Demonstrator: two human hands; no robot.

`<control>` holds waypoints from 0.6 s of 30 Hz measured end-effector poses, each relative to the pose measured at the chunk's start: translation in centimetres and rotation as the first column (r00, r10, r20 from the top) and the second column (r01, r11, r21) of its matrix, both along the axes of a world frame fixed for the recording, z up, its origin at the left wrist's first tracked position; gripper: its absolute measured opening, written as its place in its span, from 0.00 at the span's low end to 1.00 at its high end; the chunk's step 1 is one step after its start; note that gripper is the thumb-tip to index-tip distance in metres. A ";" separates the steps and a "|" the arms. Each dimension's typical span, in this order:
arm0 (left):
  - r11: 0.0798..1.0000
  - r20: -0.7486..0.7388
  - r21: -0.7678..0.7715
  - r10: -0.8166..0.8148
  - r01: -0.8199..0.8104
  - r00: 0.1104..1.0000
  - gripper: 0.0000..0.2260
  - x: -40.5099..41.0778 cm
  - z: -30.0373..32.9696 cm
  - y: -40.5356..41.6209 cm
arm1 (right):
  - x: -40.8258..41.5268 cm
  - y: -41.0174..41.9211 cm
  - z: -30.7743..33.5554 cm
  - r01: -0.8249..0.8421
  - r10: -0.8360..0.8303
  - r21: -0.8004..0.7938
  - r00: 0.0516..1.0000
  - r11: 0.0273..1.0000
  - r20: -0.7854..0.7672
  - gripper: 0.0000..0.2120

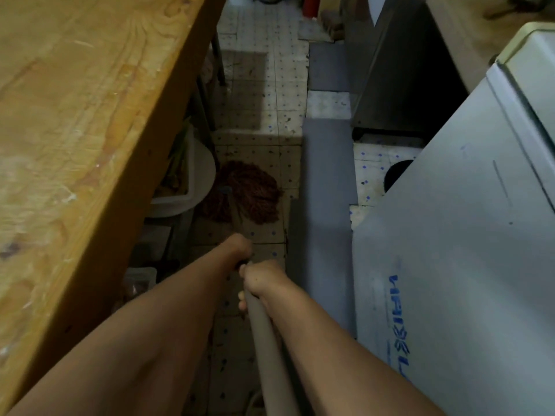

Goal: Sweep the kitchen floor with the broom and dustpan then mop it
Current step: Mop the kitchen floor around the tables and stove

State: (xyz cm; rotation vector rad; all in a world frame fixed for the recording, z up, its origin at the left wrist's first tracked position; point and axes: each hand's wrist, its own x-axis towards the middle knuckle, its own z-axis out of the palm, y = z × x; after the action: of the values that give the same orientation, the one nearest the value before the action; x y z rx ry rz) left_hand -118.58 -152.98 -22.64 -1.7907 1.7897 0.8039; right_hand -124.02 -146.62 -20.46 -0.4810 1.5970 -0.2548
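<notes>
A reddish-brown string mop head (pixel 250 196) lies spread on the tiled kitchen floor (pixel 261 94) in a narrow aisle. Its grey handle (pixel 270 352) runs back toward me between my forearms. My left hand (pixel 238 247) grips the handle farther down, nearer the mop head. My right hand (pixel 260 280) grips it just behind, fingers curled round the pole. No broom or dustpan is in view.
A wooden table (pixel 84 121) fills the left, with a white basin (pixel 192 187) on the floor beneath its edge, beside the mop head. A grey mat strip (pixel 326 181) runs along the aisle. A white chest freezer (pixel 456 265) and a dark metal cabinet (pixel 399 85) line the right.
</notes>
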 end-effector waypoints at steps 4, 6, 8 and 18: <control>0.998 -0.034 -0.032 0.056 -0.057 0.998 0.17 -1.0 -0.2 1.2 | -1.7 1.1 -0.5 0.024 -0.024 0.027 0.999 0.999 0.025 0.21; 0.999 -0.022 -0.035 -0.022 0.021 1.000 0.16 -1.5 -0.8 2.8 | -2.6 2.7 -0.2 0.018 -0.019 0.039 1.000 0.999 0.023 0.19; 0.979 -0.129 0.013 0.202 -0.202 0.971 0.16 -2.5 -1.7 4.0 | -3.7 4.5 0.4 0.019 -0.020 0.029 1.000 0.999 0.014 0.20; 0.996 -0.152 -0.005 0.086 -0.088 0.985 0.16 -8.9 1.1 15.3 | -10.3 16.3 5.2 0.073 -0.074 0.060 0.997 0.996 0.017 0.16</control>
State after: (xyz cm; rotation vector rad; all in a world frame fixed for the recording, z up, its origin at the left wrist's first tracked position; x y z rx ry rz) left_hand -127.51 -137.65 -21.55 -1.8706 1.8235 0.9900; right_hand -134.28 -130.31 -15.29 -0.3741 1.6008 -0.2661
